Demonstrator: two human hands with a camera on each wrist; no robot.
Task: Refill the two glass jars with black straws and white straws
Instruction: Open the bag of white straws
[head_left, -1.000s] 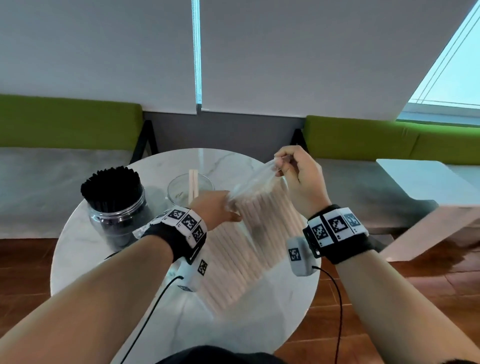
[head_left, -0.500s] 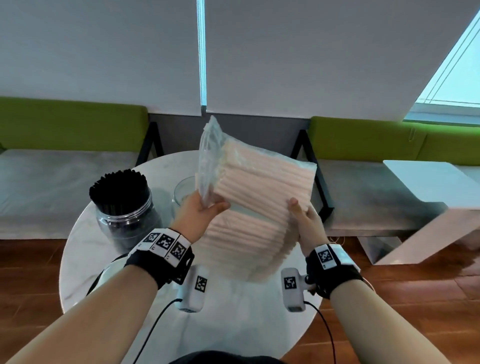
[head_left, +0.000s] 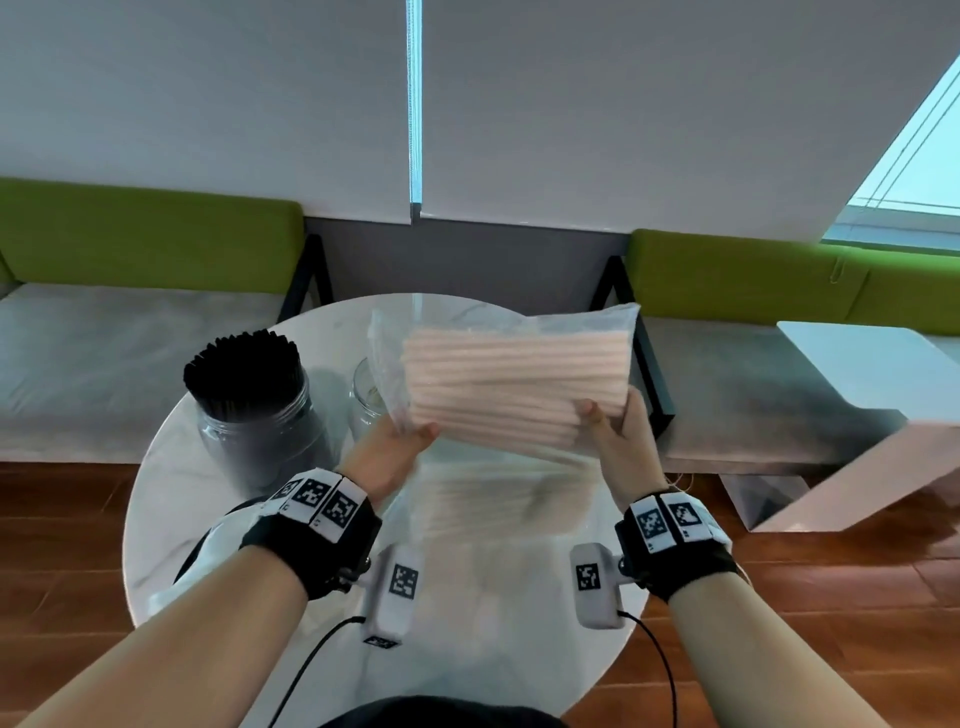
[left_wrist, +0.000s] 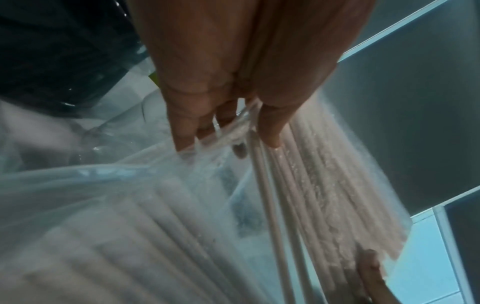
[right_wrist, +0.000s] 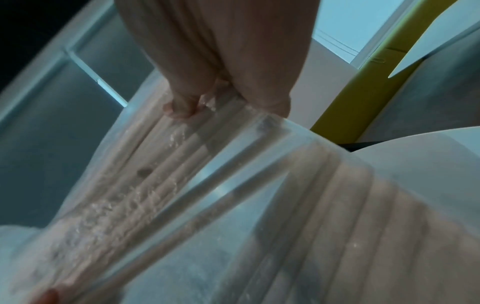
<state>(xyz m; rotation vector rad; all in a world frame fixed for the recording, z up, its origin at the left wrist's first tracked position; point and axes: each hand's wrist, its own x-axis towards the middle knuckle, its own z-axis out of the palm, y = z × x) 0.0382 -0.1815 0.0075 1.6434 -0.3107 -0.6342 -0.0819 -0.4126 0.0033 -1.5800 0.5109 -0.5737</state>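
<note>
Fingers of the left hand (head_left: 387, 453) pinch the bag of white straws (head_left: 514, 395) at its open end, right hand (head_left: 621, 441) clamping the far side; now swung level, mouth toward the near-empty jar (head_left: 370, 400) beyond, black-straw jar (head_left: 254, 410) already full.

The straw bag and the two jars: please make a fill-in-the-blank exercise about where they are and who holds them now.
1. The bag of white straws is held above the table by ____ hands.
2. The left hand grips the bag's ____ end.
3. The jar at the left is full of ____ straws.
4. The bag hides part of the ____ jar.

Missing words: both; open; black; second
</note>
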